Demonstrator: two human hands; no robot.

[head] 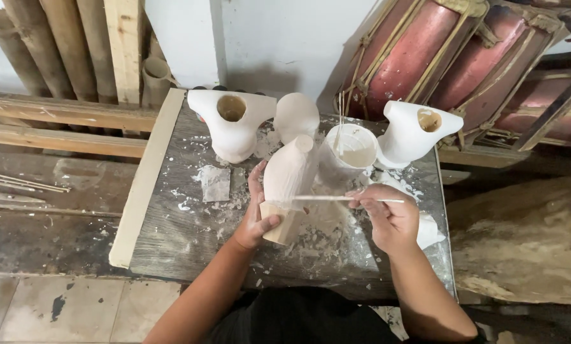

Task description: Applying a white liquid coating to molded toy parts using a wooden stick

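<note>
A: What does each hand have?

B: The left hand has its grip wrapped round the pale wooden base of a tall white plaster-coated bottle-shaped form, tilted over the middle of the grey, plaster-spattered desk. The right hand has its grip pinched on a thin white stick, held level, its tip touching the form's side.

A: Any packages or labels?

B: No labels show. A white plastic cup with thin sticks in it stands just behind the form. Two white plaster pieces with round holes sit near the far edge, a rounded white one between them.

A: Open room?

B: The desk's near left part is fairly bare, bordered by a pale wooden strip along the left edge. Red drums crowd the far right.
</note>
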